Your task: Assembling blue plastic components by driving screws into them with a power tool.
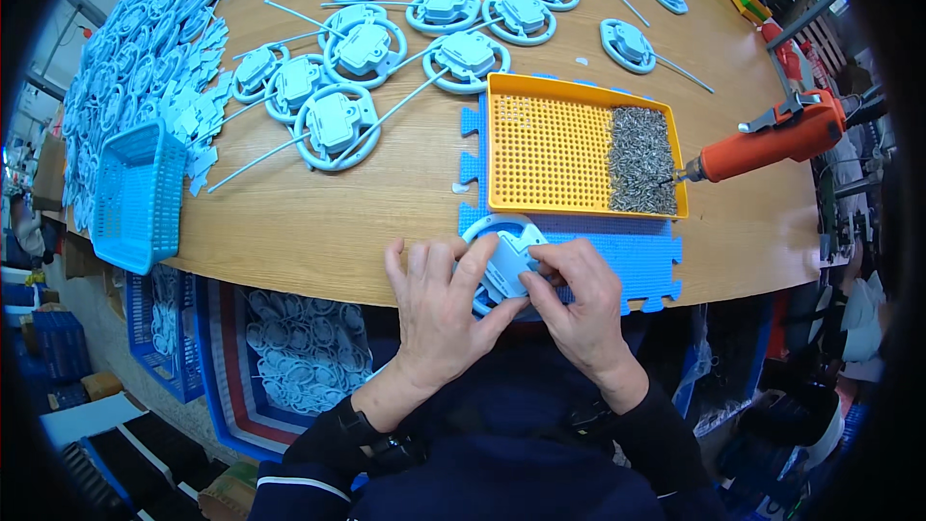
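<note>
Landmark: yellow tray [550,147]. The table [386,201] extends around it on all sides. The blue mat [632,249] lies under it and projects toward the person. The orange power driver [772,140] stands to its right, bit end at the tray's right rim.

Left hand [439,301] and right hand [582,297] are both on the person's side of the tray. Between them, just beside the tray's near-left corner, is the blue wheel part [504,268]. It lies to the right of the left grip and to the left of the right grip; neither hand is nearer, both touch it. Left grip: clamped on the wheel. Right grip: thumb and fingertips close together at the hub's right edge; whether pinched, cannot tell. The ring is round; fingers obscure the hub's long axis.
</note>
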`<state>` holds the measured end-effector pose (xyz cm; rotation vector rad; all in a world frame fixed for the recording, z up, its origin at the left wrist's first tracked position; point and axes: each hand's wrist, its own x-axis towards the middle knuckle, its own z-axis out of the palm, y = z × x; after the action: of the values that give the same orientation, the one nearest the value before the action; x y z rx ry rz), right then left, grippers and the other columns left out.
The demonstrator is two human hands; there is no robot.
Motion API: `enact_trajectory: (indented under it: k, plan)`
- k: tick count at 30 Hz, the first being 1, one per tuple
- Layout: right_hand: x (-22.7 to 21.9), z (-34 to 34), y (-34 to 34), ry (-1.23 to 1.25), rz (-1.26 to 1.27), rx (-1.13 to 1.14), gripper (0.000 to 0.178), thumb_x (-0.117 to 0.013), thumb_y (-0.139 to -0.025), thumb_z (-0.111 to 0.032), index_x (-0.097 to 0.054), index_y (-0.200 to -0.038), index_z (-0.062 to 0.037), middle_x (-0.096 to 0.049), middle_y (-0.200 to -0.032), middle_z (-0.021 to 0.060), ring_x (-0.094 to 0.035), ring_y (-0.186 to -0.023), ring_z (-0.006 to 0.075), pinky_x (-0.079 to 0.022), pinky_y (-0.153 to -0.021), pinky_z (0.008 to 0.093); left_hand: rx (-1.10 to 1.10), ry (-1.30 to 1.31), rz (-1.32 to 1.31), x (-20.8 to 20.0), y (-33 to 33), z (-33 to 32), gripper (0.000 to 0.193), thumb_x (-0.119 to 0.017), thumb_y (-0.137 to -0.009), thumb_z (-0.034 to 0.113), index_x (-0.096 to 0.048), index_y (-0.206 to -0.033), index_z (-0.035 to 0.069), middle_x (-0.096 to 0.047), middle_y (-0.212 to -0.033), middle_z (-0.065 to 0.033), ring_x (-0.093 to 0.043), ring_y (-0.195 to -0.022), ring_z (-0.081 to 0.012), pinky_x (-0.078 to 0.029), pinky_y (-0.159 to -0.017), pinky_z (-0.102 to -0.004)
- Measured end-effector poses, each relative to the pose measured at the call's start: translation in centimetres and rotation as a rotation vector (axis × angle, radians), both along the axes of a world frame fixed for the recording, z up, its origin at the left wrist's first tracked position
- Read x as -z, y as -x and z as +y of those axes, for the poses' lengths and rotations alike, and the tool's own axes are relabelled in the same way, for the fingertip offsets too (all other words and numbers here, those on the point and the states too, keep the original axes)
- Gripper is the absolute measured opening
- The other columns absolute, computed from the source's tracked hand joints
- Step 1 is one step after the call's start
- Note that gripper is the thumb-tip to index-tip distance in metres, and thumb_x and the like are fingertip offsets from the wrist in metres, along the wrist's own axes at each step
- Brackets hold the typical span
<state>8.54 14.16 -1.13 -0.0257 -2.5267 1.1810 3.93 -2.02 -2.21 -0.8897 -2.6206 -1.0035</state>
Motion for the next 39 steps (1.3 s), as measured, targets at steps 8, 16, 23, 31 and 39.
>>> enact_trajectory:
  k: [8, 16, 23, 31, 39]
  plan:
    - [0.6, 0.7, -1.0, -0.096, 0.009, -0.035, 0.031, -0.074, -0.073, -0.003, -0.064, -0.103, -0.0024, -0.058, -0.085, 0.0089, -0.058, -0.071, 0.0208, -0.048, -0.06, 0.0309, 0.076, 0.01, 0.084, 0.6, -0.4, -0.5, 0.05, -0.079, -0.068, 0.03, -0.062, -0.11, 0.01, -0.051, -0.102, -0.0092, -0.049, -0.095, -0.028, -0.032, -0.093, -0.0538]
    - [0.5, 1.9, -0.1, 0.128, -0.079, -0.072, 0.031, -0.073, -0.075, -0.005, -0.059, -0.102, -0.0028, -0.057, -0.085, 0.0095, -0.058, -0.072, 0.0237, -0.047, -0.059, 0.0324, 0.194, 0.089, 0.178, 0.6, -0.1, -0.4, 0.041, -0.077, -0.07, 0.023, -0.065, -0.107, 0.012, -0.052, -0.121, -0.012, -0.05, -0.113, -0.0318, -0.032, -0.098, -0.0544]
    - [2.2, 2.9, 0.6, 0.17, -0.021, -0.164, 0.023, -0.062, -0.084, -0.012, -0.057, -0.105, -0.0034, -0.059, -0.094, 0.0179, -0.058, -0.088, 0.0376, -0.048, -0.076, 0.0418, 0.196, 0.32, 0.221, -1.3, -0.1, 0.4, 0.037, -0.07, -0.078, 0.017, -0.065, -0.114, 0.013, -0.052, -0.117, -0.0131, -0.045, -0.119, -0.0361, -0.022, -0.108, -0.0595]
    - [2.4, 2.5, -0.7, 0.119, -0.039, -0.174, 0.024, -0.06, -0.084, -0.014, -0.051, -0.104, -0.0057, -0.054, -0.088, 0.0131, -0.057, -0.087, 0.0338, -0.047, -0.072, 0.0426, 0.354, 0.574, 0.29, -3.7, -0.5, 1.1, 0.036, -0.058, -0.088, 0.017, -0.057, -0.124, 0.014, -0.054, -0.122, -0.0174, -0.048, -0.122, -0.0339, -0.016, -0.109, -0.0644]
    - [2.5, 3.8, -1.4, 0.261, 0.032, -0.264, 0.031, -0.061, -0.084, -0.014, -0.049, -0.111, -0.0032, -0.051, -0.093, 0.0146, -0.054, -0.092, 0.034, -0.045, -0.078, 0.0429, 0.348, 0.434, 0.331, -3.2, -1.1, 2.1, 0.032, -0.061, -0.088, 0.019, -0.06, -0.118, 0.008, -0.057, -0.118, -0.0208, -0.051, -0.116, -0.0367, -0.028, -0.106, -0.0571]
